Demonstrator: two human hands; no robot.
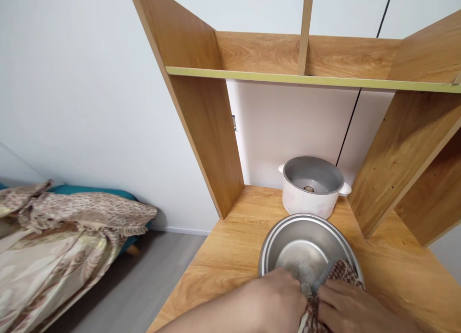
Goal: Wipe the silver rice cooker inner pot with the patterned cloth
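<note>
A round stainless steel bowl [264,249] stands on the wooden desk, with some cloudy smears on its inner bottom. Over its near edge, a brown and white patterned cloth [345,270] is bunched up between my hands. My left hand [279,294] is closed in a fist at the cloth's left side, its fingertips hidden from view. On the other side, my right hand [344,304] has its fingers bent and pressed onto the cloth. A greyish, partly see-through patch shows beside the cloth, too blurred to name.
Behind the bowl sits a white cooker body [306,203] with a grey inside and side handles. Wooden shelf panels [201,141] rise around it, under a crosswise shelf [259,76]. At the left, a teal sofa [97,190] is draped with a patterned cover [72,246].
</note>
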